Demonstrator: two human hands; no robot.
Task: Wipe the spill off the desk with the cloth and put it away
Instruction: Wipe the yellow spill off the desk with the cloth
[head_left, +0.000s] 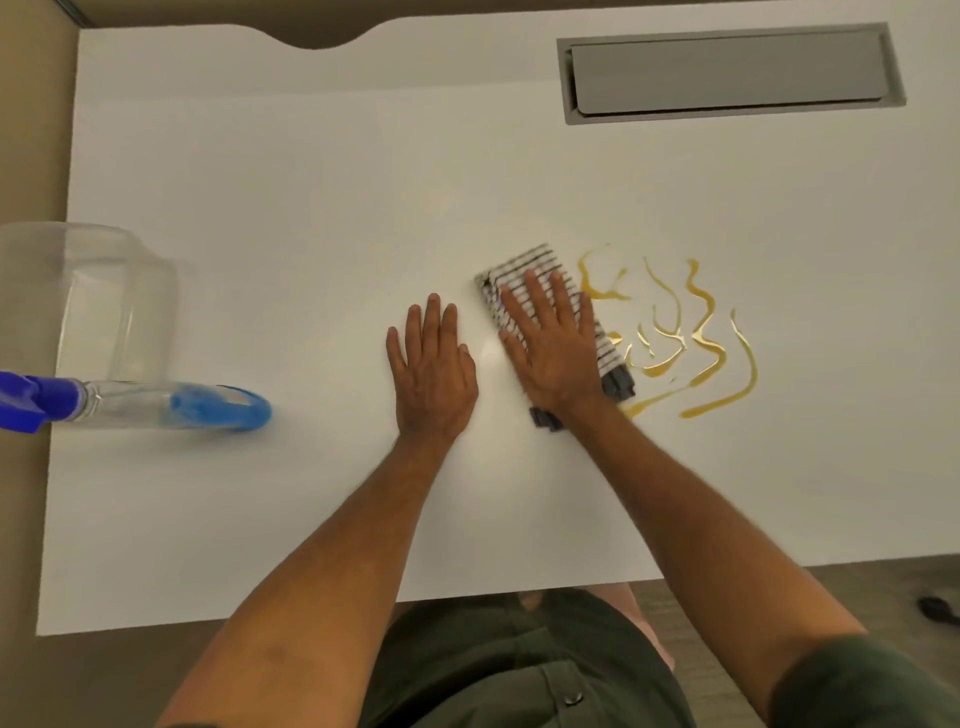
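**Cloth at edge of spill, wiping barely begun**

The right hand (553, 345) lay flat, fingers spread, pressing the folded striped cloth (524, 265) at centre frame, its edge touching the amber spill (696, 338) (thin, glossy squiggles, largely intact). The left hand (431, 364) rested open on the smooth white desk (260, 208), apparently for bracing.

Spray bottle (156, 408) lying at left edge, clear jar (98, 301) behind it; grey cable hatch (727, 73) far right
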